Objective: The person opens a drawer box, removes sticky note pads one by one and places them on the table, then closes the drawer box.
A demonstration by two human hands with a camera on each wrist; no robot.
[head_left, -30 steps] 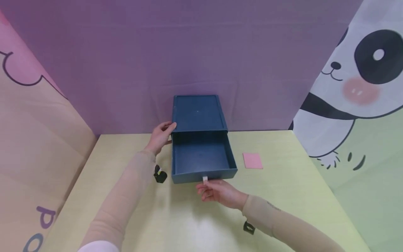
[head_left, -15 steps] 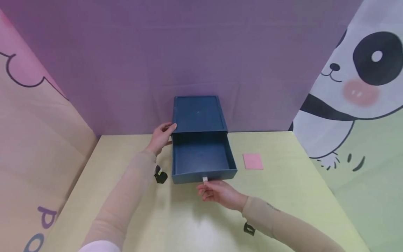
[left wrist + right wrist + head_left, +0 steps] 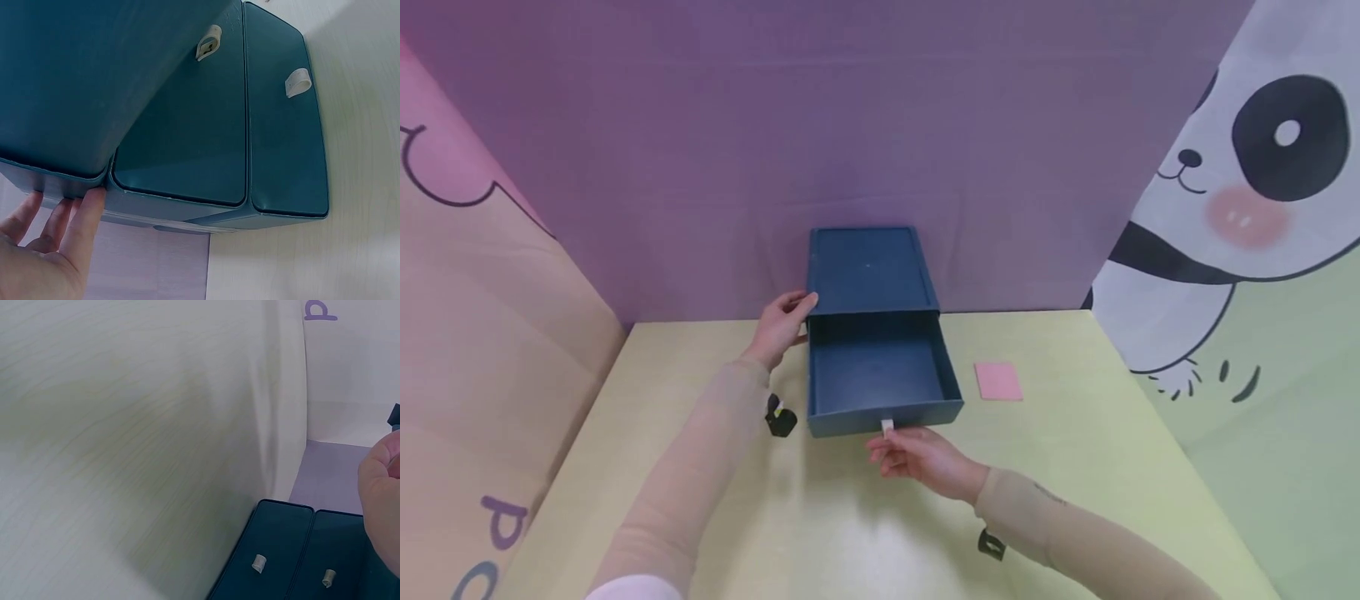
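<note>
A dark blue drawer unit stands against the purple back wall, its top drawer pulled far out and bare inside. My left hand steadies the unit's upper left side, fairly straight fingers against it in the left wrist view. At the drawer's front, my right hand pinches the small white pull tab. That tab is out of sight in the right wrist view, where only part of the right hand shows. Two lower drawers, shut, have white loop tabs in the left wrist view.
A pink square pad lies on the pale table right of the drawer. Near each forearm is a small black object, one by the left wrist and one under the right. Printed cloth walls enclose both sides.
Both hands and the drawer hold the same position. Only the head view shifts very slightly.
</note>
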